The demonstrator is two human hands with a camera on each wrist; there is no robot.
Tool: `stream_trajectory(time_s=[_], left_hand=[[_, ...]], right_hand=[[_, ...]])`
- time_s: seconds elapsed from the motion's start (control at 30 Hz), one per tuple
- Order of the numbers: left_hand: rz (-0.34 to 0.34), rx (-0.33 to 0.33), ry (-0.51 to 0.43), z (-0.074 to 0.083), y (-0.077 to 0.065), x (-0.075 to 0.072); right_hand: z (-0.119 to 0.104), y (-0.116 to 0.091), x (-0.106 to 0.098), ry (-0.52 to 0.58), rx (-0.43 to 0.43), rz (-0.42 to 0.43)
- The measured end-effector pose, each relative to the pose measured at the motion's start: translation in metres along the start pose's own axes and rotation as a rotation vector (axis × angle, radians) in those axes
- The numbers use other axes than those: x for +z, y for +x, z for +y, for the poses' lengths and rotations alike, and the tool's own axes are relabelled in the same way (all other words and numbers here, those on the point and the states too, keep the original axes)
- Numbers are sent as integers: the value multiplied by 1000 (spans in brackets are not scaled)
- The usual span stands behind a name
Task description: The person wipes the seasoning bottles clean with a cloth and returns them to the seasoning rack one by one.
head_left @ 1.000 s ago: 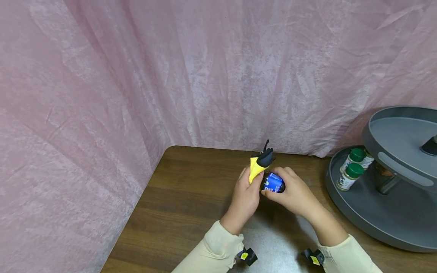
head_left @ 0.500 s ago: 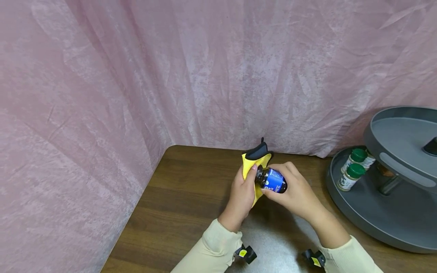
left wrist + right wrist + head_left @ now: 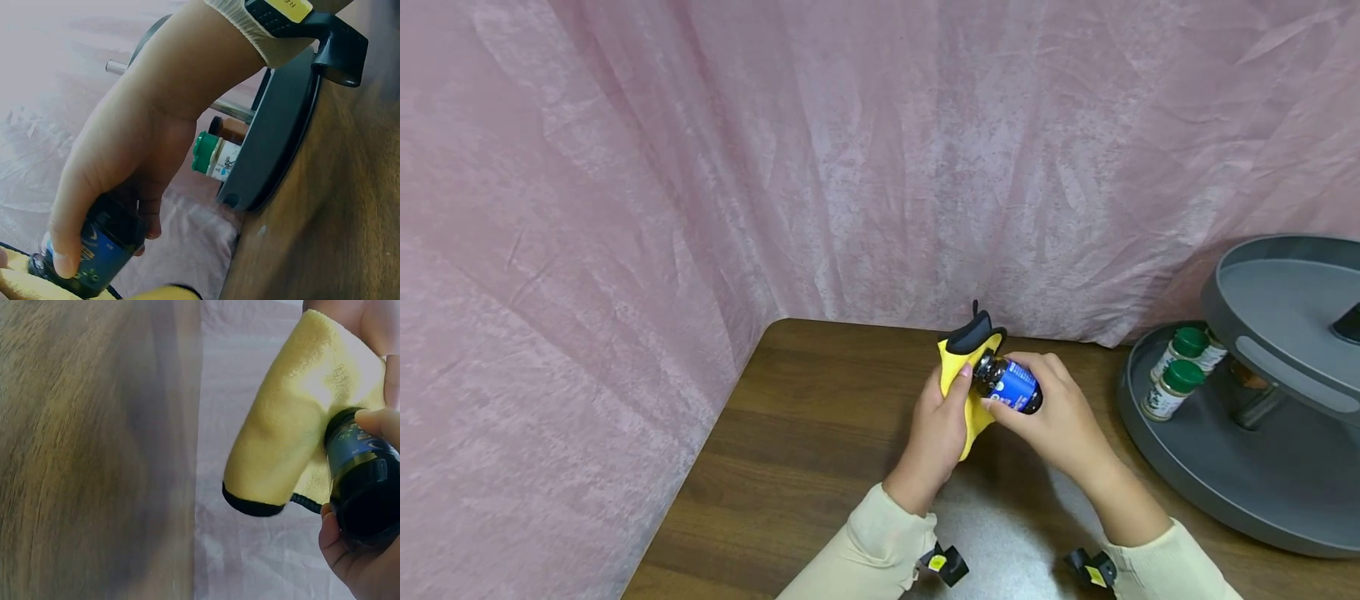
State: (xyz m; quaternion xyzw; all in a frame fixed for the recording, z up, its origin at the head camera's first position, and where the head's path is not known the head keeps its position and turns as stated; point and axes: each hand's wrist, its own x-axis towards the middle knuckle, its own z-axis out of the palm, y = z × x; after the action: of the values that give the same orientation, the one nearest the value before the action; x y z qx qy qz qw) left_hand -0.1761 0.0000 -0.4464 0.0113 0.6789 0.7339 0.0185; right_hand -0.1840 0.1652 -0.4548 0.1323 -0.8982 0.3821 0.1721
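Note:
Above the wooden table, my left hand grips a yellow cloth with a dark grey back and black edging. A dark glass bottle with a blue label lies tilted in my right hand, fingers and thumb round its body. Its neck end, towards the left hand, rests against the cloth, and the left thumb lies by it. In the right wrist view the cloth wraps loosely by the neck of the bottle, whose dark base faces the camera. The left fingers are mostly hidden behind the cloth.
A grey two-tier round stand stands at the right. On its lower tier are several jars, among them a green-capped spice jar near the left rim. A pink curtain hangs behind the wooden table.
The cloth has opened out from a folded bunch and its lower part now hangs below the left hand. The bottle has shifted slightly right and up, with its neck end now showing.

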Motion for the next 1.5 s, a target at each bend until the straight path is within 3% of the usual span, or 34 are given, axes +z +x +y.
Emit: stream_trajectory(time_s=[0.37, 0.53, 0.83, 1.03, 1.23, 1.5], left_hand=[[13, 68, 181, -3, -4, 3], [11, 60, 217, -3, -4, 2], [27, 49, 139, -7, 2, -1], [15, 21, 81, -7, 4, -2], [28, -7, 25, -5, 4, -2], [-17, -66, -57, -1, 4, -3]], right_hand=[[6, 1, -4, -69, 104, -104], [7, 0, -2, -84, 107, -145], [-2, -3, 0, -78, 34, -195], [-6, -4, -2, -66, -1, -177], [-8, -3, -5, -26, 0, -163], [-8, 0, -10, 18, 30, -132]])
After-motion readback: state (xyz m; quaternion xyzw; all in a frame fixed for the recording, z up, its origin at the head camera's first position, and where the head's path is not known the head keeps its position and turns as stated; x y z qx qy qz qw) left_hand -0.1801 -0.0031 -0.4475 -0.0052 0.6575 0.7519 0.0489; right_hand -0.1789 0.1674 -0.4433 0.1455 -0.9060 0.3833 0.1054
